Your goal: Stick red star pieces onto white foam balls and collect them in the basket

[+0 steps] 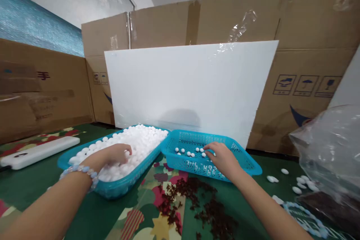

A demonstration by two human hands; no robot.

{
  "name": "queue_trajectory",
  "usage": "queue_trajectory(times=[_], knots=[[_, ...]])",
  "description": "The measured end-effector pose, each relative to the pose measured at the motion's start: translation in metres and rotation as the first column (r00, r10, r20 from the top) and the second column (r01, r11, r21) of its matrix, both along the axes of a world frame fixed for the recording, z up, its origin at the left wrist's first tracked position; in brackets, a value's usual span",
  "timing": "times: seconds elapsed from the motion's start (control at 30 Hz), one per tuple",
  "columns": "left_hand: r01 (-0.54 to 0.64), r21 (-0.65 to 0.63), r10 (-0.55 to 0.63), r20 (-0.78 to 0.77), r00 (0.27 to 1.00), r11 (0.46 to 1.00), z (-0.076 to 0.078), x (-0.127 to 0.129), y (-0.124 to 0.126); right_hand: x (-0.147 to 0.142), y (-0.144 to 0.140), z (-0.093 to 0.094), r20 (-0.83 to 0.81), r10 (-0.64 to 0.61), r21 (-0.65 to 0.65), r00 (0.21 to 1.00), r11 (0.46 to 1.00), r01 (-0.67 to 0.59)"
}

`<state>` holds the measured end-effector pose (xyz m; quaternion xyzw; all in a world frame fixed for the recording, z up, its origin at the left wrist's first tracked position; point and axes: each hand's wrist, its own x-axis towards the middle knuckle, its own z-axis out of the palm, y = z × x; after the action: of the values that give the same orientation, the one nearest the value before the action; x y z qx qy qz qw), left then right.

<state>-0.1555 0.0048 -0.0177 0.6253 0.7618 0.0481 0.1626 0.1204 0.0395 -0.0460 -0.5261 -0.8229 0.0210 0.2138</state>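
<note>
White foam-like balls fill the long turquoise plastic mesh basket at lower left of centre, heaped above its rim. I judge the work to be barely begun: only about a dozen small white balls lie scattered on the floor of the second turquoise mesh basket, just right of centre, while the big heap looks hardly dented.

My left hand lies on the heap with fingers curled down among the balls; I cannot tell whether they have closed on any. A pale bead bracelet circles that wrist. My right hand reaches into the second basket, fingers drawn together and tips down at its floor beside the loose balls; whether a ball is pinched between them is hidden from me.

The two baskets touch at their near corners. In front of them, at lower centre, a scatter of dark red dried bits lies on the green patterned cloth. At lower right a few flattened white pieces sit near a crumpled clear plastic bag. At far left lies a flat white oblong slab. Behind everything, a white board leans against brown cardboard boxes across the upper frame.
</note>
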Motion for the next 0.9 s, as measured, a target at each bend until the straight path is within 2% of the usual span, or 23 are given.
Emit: queue_trajectory(times=[0.1, 0.2, 0.27, 0.37, 0.5, 0.73, 0.9], knots=[[-0.044, 0.004, 0.044, -0.06, 0.997, 0.999, 0.006, -0.006, -0.003, -0.011, -0.019, 0.006, 0.106, 0.211, -0.093, 0.972, 0.975, -0.202], [-0.051, 0.046, 0.055, -0.086, 0.995, 0.998, 0.007, -0.008, -0.007, -0.02, -0.032, -0.001, 0.219, 0.463, -0.299, 0.859, 0.869, -0.393], [-0.042, 0.081, 0.049, -0.093, 0.994, 0.996, 0.005, -0.006, -0.009, -0.023, -0.035, -0.008, 0.27, 0.528, -0.376, 0.805, 0.828, -0.417], [-0.032, 0.125, 0.045, -0.101, 0.994, 0.992, 0.001, 0.001, -0.012, -0.026, -0.035, -0.017, 0.304, 0.53, -0.386, 0.792, 0.829, -0.406], [-0.045, 0.18, 0.066, -0.114, 0.991, 0.983, 0.0, 0.008, -0.013, -0.026, -0.032, -0.019, 0.308, 0.544, -0.385, 0.781, 0.822, -0.42], [-0.097, 0.223, 0.111, -0.051, 0.992, 0.97, 0.005, 0.013, -0.015, -0.026, -0.036, -0.012, 0.283, 0.559, -0.352, 0.779, 0.816, -0.458], [-0.156, 0.32, 0.15, 0.044, 0.988, 0.935, 0.016, 0.016, -0.016, -0.023, -0.04, -0.003, 0.192, 0.538, -0.304, 0.821, 0.828, -0.471]])
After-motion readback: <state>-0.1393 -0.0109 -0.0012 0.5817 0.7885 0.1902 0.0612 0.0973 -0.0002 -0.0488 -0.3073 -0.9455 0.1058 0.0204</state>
